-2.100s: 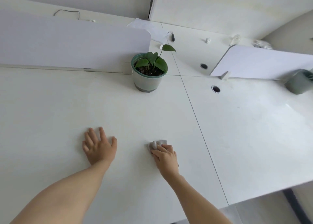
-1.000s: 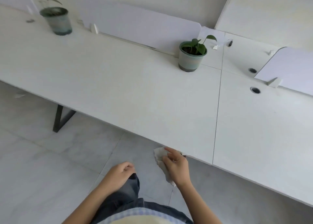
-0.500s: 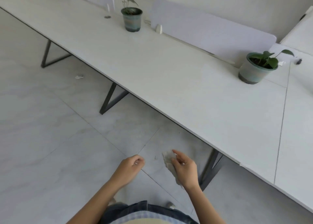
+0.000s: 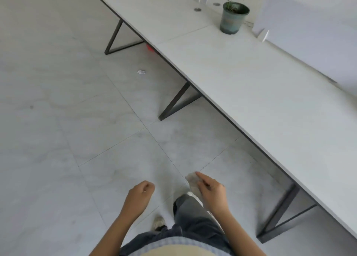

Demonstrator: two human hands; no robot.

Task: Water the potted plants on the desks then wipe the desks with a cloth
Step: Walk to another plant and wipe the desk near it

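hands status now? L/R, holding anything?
Left hand: loosely curled shut, empty, over the floor.
Right hand: closed on a small crumpled pale grey cloth, off the desk.

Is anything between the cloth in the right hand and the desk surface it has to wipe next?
Nothing visible. The right hand holds the cloth over open floor, and the desk beside it is bare up to the potted plant.

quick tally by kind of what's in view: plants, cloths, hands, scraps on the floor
green potted plant: 1
crumpled pale cloth: 1
hands, left hand, right hand: 2
white paper scrap on the floor: 1
total: 5
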